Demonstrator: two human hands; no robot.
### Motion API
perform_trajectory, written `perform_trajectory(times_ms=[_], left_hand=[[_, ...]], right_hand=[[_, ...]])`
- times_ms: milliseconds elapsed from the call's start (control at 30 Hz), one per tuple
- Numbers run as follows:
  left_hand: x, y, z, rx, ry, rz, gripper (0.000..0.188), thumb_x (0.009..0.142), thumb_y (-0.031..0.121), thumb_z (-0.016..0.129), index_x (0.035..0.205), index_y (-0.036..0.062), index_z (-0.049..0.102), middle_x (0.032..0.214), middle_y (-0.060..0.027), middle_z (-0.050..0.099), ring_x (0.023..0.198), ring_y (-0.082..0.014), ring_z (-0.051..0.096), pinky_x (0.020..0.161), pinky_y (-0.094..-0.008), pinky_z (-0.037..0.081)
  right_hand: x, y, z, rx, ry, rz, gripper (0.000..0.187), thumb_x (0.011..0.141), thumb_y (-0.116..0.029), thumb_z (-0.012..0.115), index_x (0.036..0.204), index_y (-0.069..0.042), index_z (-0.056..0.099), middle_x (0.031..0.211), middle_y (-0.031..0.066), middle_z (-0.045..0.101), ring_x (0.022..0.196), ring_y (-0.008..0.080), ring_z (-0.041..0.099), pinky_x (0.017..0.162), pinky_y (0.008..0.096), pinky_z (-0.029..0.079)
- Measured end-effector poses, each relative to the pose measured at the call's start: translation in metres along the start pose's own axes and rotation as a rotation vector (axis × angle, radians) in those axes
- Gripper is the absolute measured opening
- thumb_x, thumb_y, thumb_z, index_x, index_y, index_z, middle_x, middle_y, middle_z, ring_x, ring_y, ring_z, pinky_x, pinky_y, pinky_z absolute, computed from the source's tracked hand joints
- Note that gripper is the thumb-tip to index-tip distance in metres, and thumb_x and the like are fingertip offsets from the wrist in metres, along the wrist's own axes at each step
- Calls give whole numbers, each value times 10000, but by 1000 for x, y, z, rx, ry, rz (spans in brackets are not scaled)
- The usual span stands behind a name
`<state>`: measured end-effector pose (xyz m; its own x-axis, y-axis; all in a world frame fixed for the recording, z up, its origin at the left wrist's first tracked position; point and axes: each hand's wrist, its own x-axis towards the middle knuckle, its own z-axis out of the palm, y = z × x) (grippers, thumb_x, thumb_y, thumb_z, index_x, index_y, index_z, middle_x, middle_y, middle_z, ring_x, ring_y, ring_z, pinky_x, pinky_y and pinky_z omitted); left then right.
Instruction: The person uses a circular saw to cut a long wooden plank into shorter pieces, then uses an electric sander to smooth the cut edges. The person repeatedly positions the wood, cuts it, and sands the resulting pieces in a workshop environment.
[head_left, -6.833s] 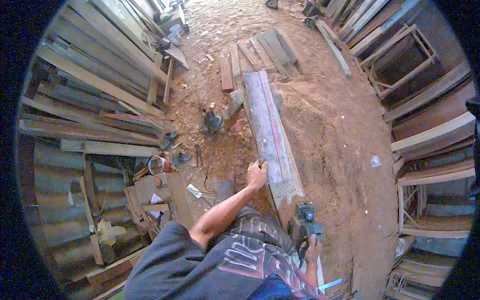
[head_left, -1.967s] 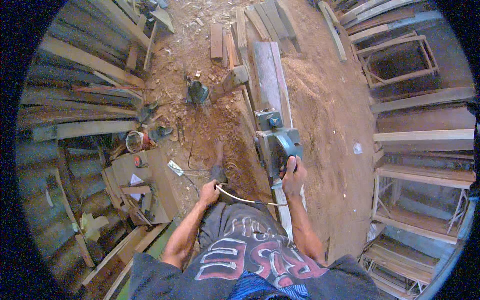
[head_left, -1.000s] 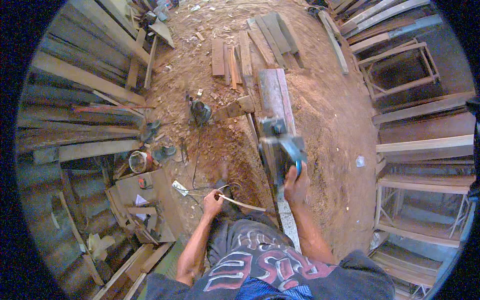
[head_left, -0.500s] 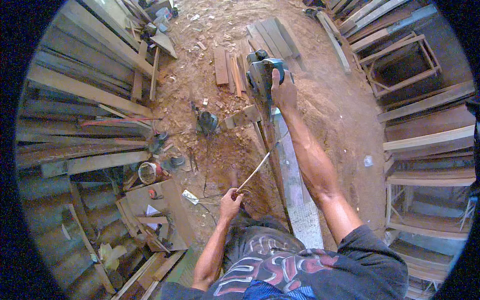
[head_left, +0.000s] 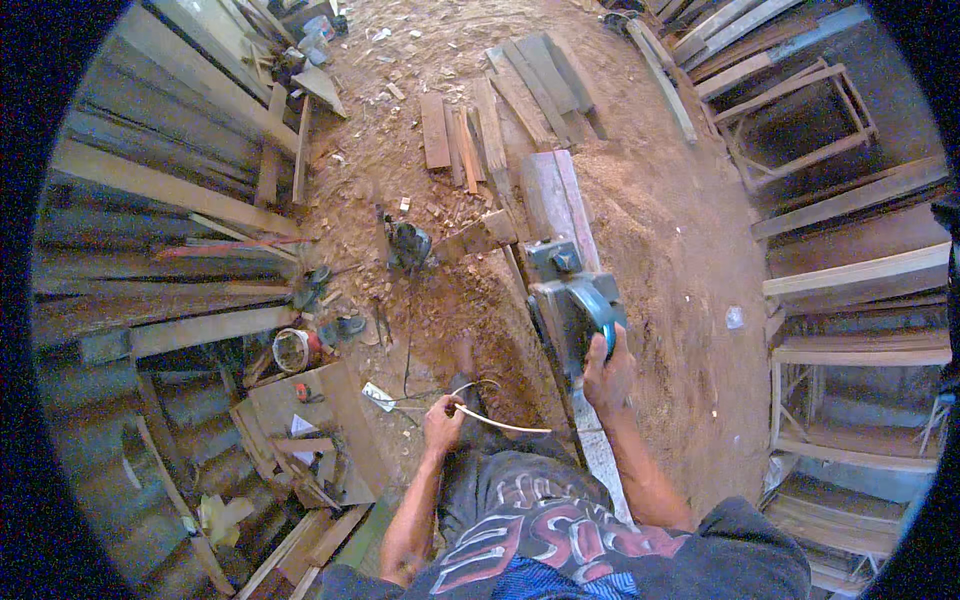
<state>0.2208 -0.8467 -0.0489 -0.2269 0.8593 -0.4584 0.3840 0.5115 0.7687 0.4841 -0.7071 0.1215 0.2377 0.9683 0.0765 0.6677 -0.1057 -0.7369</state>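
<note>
My right hand [head_left: 611, 378] is closed around the rear handle of a teal and dark grey electric planer [head_left: 575, 310]. The tool rests on a long, pale plank [head_left: 558, 195] that runs away from my body; its underside is hidden. Lower and to the left, my left hand [head_left: 442, 424] pinches a white power cord [head_left: 505, 426]. The cord curves from those fingers toward the plank, and a further loop of it lies beyond the hand.
Another power tool [head_left: 408, 246] lies left of the plank by a wood block [head_left: 475, 236]. Loose boards [head_left: 535, 80] lie ahead on the shavings-covered floor. A white power strip [head_left: 378, 396] and a bucket [head_left: 296, 350] are at left. Stacked timber [head_left: 860, 350] lines the right.
My right hand has drawn the planer back along the plank toward me, baring the plank's far end. My left hand has shifted slightly left and down, and the cord now sags lower.
</note>
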Motion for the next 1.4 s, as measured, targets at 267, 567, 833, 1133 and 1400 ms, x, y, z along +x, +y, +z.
perform_trajectory(times_ms=[267, 567, 833, 1133, 1400], left_hand=[[9, 42, -6, -85, -57, -4, 241, 846, 123, 659, 1073, 44, 670, 930, -116, 723, 860, -207, 694, 803, -344, 533], [14, 33, 6, -167, -85, -65, 316, 790, 10, 537, 1080, 37, 659, 914, -126, 719, 853, -218, 691, 816, -341, 538], [9, 0, 1, -35, -117, 7, 301, 752, 4, 524, 995, 49, 696, 868, -122, 711, 820, -217, 685, 793, -347, 538], [17, 23, -1, -87, -97, 12, 321, 770, -1, 513, 1042, 40, 679, 888, -124, 724, 835, -204, 696, 806, -337, 540], [26, 46, 5, -142, -89, 55, 361, 788, -18, 491, 1126, -16, 619, 927, -118, 735, 884, -200, 703, 855, -334, 535]], right_hand=[[206, -56, 100, -104, 148, -213, 591, 975, -518, 489, 1252, -2, 567, 913, 332, 666, 814, 518, 650, 714, 585, 520], [162, -54, 74, -37, 62, -130, 546, 1016, -476, 437, 1235, 8, 566, 1217, 329, 588, 1117, 484, 581, 913, 513, 475], [-47, 24, -14, -30, 23, -120, 426, 998, -323, 541, 1247, 24, 525, 741, 142, 596, 651, 295, 589, 586, 419, 476], [126, -40, 58, -58, 58, -133, 477, 973, -424, 541, 1243, -31, 553, 776, 309, 653, 750, 497, 656, 649, 567, 511], [248, -76, 112, -96, 82, -183, 629, 974, -542, 463, 1282, -2, 561, 952, 351, 658, 845, 527, 646, 740, 580, 523]])
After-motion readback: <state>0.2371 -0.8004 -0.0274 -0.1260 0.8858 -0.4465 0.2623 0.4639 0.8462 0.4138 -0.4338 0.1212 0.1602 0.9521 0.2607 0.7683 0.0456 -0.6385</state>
